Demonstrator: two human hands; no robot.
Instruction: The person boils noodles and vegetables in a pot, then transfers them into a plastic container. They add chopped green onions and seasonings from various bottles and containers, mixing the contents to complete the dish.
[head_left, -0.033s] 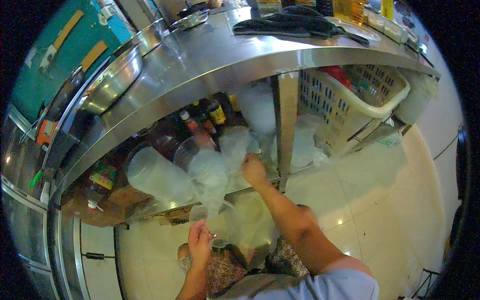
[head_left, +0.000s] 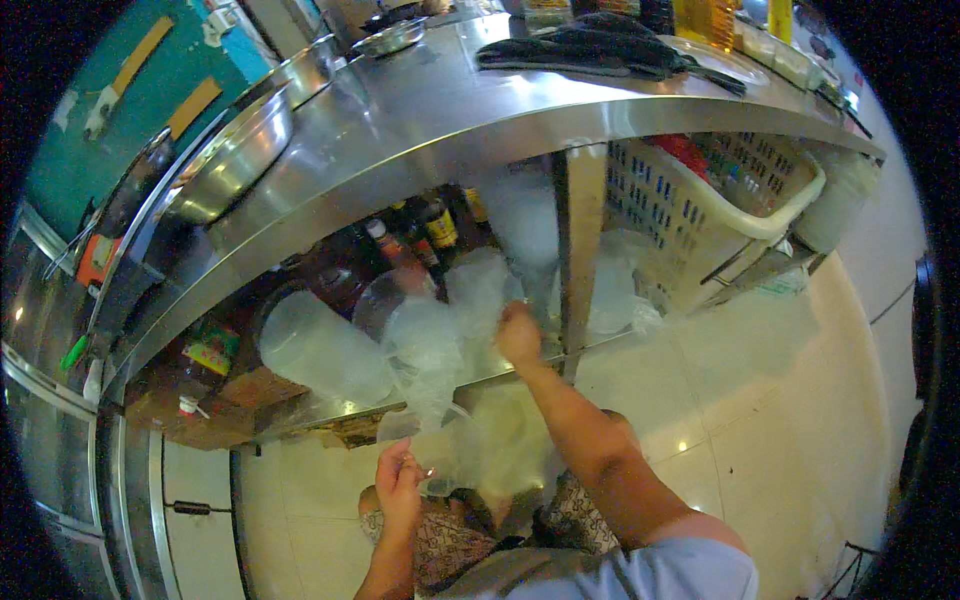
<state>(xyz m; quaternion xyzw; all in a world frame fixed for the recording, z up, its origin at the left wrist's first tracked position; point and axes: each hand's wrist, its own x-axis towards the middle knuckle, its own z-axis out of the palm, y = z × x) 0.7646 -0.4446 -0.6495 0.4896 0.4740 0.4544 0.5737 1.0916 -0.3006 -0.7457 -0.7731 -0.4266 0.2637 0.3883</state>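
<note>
My left hand (head_left: 400, 478) is low in front of the shelf, its fingers closed on a clear plastic container (head_left: 455, 440) whose outline is faint. Just above it, a clear plastic wrapping (head_left: 428, 385) trails from a stack of translucent containers (head_left: 425, 335) lying on the shelf. My right hand (head_left: 520, 338) reaches to the shelf's front edge with fingers curled, beside another wrapped stack of containers (head_left: 480, 285). What its fingertips grip, if anything, is hidden. A larger stack of translucent tubs (head_left: 325, 350) lies on its side to the left.
Overhead runs a steel worktop (head_left: 400, 110) bearing metal bowls (head_left: 235, 155) and a dark cloth (head_left: 590, 45). A shelf post (head_left: 582, 230) stands right of my right hand. Sauce bottles (head_left: 437, 222) are deeper on the shelf; a white perforated basket (head_left: 690, 225) is at right.
The scene has shifted slightly right in view. My right hand has moved a little to the right; my left hand stays almost in place.
</note>
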